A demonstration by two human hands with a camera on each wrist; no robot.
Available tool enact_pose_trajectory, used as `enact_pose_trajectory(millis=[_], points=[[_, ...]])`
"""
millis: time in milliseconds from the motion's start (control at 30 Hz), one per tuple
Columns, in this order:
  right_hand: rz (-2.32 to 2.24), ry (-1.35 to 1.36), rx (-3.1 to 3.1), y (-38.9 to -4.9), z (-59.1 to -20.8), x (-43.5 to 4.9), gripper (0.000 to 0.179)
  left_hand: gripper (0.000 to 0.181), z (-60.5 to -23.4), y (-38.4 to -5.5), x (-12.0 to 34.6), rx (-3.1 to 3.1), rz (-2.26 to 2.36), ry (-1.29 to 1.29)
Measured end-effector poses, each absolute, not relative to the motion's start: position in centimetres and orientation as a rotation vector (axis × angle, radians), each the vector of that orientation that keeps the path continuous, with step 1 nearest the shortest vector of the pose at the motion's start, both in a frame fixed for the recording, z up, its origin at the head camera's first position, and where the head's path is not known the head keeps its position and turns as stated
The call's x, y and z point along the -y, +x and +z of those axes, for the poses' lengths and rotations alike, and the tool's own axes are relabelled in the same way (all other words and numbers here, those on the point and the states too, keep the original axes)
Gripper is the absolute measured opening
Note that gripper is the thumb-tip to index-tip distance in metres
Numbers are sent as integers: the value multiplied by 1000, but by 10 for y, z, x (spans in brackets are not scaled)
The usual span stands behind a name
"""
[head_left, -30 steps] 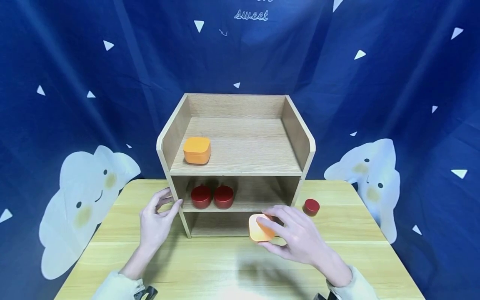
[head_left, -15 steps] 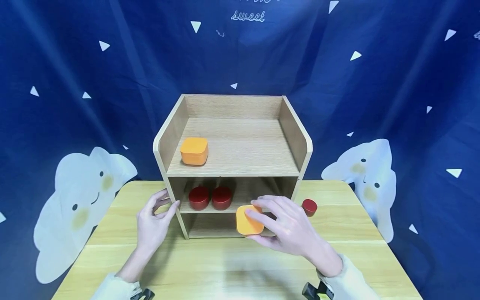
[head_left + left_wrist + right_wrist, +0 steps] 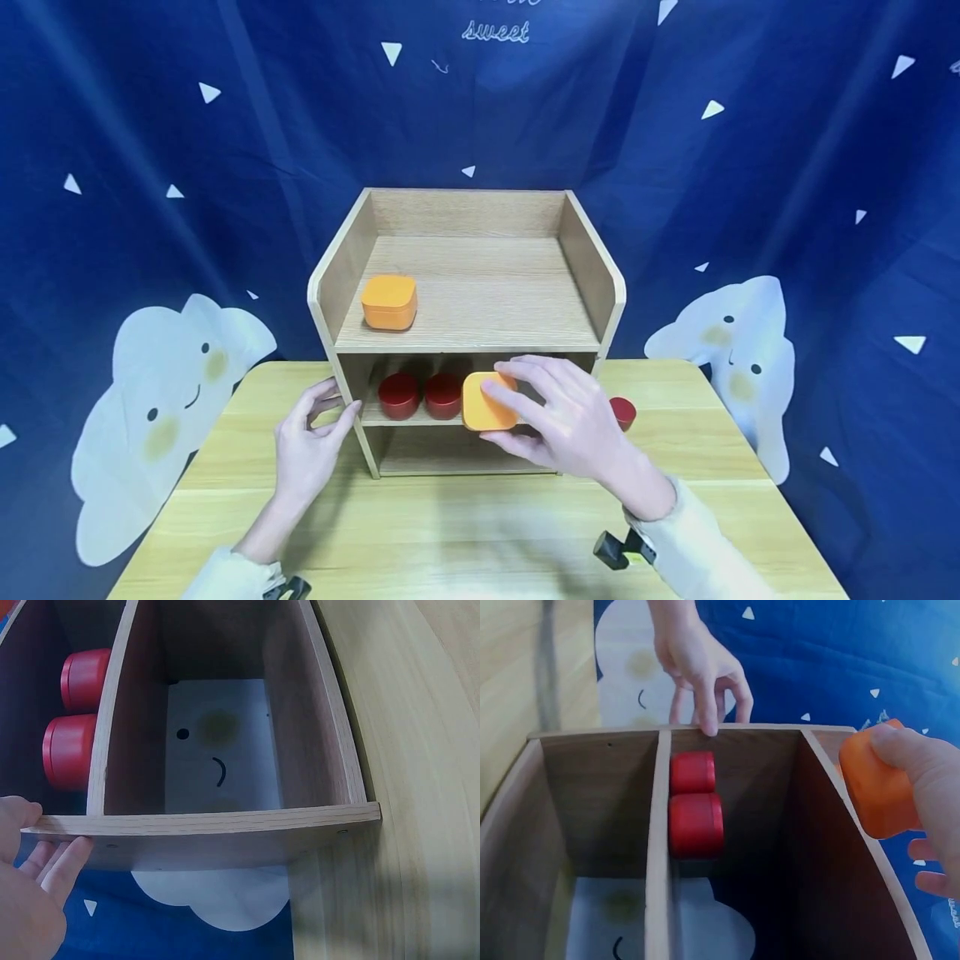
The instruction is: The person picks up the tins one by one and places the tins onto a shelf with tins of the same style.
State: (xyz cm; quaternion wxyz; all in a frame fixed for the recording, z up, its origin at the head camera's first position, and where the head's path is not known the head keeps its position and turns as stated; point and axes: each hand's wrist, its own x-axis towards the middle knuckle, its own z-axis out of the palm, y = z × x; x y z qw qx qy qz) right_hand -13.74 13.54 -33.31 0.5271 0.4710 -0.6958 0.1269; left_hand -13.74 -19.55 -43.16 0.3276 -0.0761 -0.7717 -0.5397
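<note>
My right hand point(image 3: 558, 417) grips an orange rounded-square tin point(image 3: 486, 402) in front of the wooden shelf's middle level, its lid facing me. In the right wrist view that orange tin point(image 3: 879, 784) shows between thumb and fingers, outside the compartments. My left hand point(image 3: 311, 437) holds the shelf's left side panel point(image 3: 217, 823), thumb at the front edge and fingers along the outer face. Two round red tins point(image 3: 399, 395) point(image 3: 443, 395) stand side by side at the left of the middle level. Another orange tin point(image 3: 389, 302) sits on the top level, front left.
A third red tin point(image 3: 622, 412) stands on the wooden table point(image 3: 420, 542) right of the shelf, partly behind my right hand. The shelf point(image 3: 480, 292) has raised sides and a back at the top. A dark blue cloth point(image 3: 480, 108) with clouds hangs behind.
My right hand has carried the orange tin up and to the left, from near the bottom level to the middle level's front. The left hand stays on the side panel.
</note>
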Motion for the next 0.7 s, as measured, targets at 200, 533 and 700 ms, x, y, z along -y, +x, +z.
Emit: enact_pose_trajectory(millis=[200, 533, 700], points=[[290, 1121, 1688, -142, -320, -132, 40, 37, -431, -137, 195, 2027, -1401, -201], [255, 1115, 1753, -148, -298, -126, 44, 37, -431, -137, 196, 2027, -1397, -202], [247, 1117, 1797, -152, -290, -122, 46, 36, -430, -137, 196, 2040, -1388, -199]])
